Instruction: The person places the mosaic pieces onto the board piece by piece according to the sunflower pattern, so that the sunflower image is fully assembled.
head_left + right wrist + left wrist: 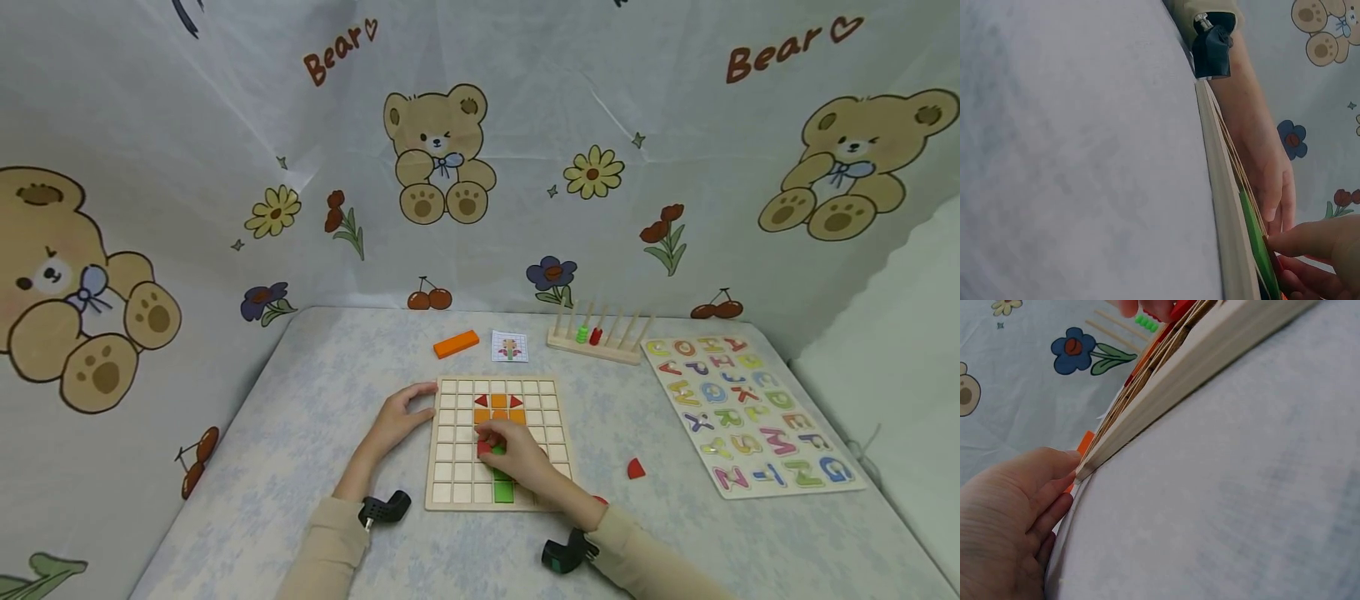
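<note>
A square wooden grid board [454, 469] lies on the table, with orange squares [498, 402], red triangles [481, 402] and green pieces [503, 492] set in its cells. Along the board's upper left edge and corner, my left hand [400, 422] touches with fairly straight fingers. Over the middle of the board, my right hand [521, 454] has its thumb and fingers bent together at a red piece [483, 448], pinching it close over the cells beside the green column. The right hand covers part of the pattern. In the right wrist view, green pieces [1256, 240] show along the board.
Behind the board are an orange block [456, 344], a small pattern card [510, 347] and a wooden peg stand [595, 345] with green and red beads. An alphabet board [750, 417] lies at the right. A red quarter-round piece [636, 468] lies nearer, another red piece [600, 500] by the right wrist.
</note>
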Motion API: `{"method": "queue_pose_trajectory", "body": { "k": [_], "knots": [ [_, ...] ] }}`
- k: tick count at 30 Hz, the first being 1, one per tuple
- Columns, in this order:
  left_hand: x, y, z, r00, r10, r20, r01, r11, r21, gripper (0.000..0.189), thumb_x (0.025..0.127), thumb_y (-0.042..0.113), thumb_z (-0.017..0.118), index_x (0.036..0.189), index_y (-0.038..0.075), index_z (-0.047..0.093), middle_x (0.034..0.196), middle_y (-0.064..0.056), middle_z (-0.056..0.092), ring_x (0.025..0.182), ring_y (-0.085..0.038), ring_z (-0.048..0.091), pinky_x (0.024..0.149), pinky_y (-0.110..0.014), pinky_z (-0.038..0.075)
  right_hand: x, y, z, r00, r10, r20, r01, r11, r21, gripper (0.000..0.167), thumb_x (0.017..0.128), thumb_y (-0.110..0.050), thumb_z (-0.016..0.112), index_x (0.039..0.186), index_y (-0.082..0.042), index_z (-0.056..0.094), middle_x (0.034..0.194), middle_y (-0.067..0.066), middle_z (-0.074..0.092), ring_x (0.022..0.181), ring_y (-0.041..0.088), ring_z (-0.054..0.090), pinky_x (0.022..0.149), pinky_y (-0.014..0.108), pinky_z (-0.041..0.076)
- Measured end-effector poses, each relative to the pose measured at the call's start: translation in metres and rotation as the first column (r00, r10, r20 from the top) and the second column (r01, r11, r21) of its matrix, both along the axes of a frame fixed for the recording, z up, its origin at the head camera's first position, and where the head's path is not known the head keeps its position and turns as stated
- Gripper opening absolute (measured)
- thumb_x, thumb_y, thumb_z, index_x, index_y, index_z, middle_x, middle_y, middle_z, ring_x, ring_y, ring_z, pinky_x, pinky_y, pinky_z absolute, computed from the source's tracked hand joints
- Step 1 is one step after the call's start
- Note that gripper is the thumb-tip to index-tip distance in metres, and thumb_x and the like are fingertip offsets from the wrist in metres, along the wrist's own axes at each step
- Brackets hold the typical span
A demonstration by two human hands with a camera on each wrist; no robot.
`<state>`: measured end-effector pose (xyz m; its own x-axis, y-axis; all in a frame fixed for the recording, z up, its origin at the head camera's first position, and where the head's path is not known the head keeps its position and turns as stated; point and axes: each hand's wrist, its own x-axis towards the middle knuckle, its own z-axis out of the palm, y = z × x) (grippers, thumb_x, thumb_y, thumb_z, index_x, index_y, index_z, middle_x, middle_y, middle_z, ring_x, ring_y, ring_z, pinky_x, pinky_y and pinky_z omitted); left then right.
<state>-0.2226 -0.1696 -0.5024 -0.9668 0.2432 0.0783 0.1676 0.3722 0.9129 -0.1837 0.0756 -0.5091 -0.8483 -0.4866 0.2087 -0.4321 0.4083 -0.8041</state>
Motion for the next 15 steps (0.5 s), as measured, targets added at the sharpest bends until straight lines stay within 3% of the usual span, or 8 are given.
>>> {"method": "queue_pose_trajectory", "body": {
  "k": [7, 15],
  "knots": [
    [-0.0002, -0.0001, -0.0011, 1.000, 0.003, 0.000, -0.003, 1.000, 0.020, 0.045, 0.090, 0.009, 0.065, 0.132, -0.002, 0.053, 0.134, -0.020, 0.056, 0.133, -0.034, 0.045, 0.115, -0.051, 0.030, 0.0004, -0.0029, 0.0020, 0.998, 0.020, -0.058, -0.017, 0.999, 0.043, 0.037, 0.083, 0.001, 0.069, 0.119, 0.003, 0.061, 0.099, 0.011, 0.067, 0.085, 0.021, 0.060, 0.076, 0.024, 0.054],
    [-0.0003, -0.0007, -0.0024, 1.000, 0.002, -0.004, -0.002, 1.000, 0.015, 0.044, 0.091, 0.010, 0.064, 0.132, -0.001, 0.054, 0.133, -0.019, 0.056, 0.133, -0.033, 0.045, 0.115, -0.051, 0.030, 0.0011, -0.0020, 0.0019, 0.998, 0.005, -0.062, 0.000, 0.997, 0.081, 0.035, 0.082, -0.001, 0.070, 0.117, 0.001, 0.064, 0.099, 0.008, 0.068, 0.087, 0.020, 0.059, 0.079, 0.026, 0.053]
  ]
}}
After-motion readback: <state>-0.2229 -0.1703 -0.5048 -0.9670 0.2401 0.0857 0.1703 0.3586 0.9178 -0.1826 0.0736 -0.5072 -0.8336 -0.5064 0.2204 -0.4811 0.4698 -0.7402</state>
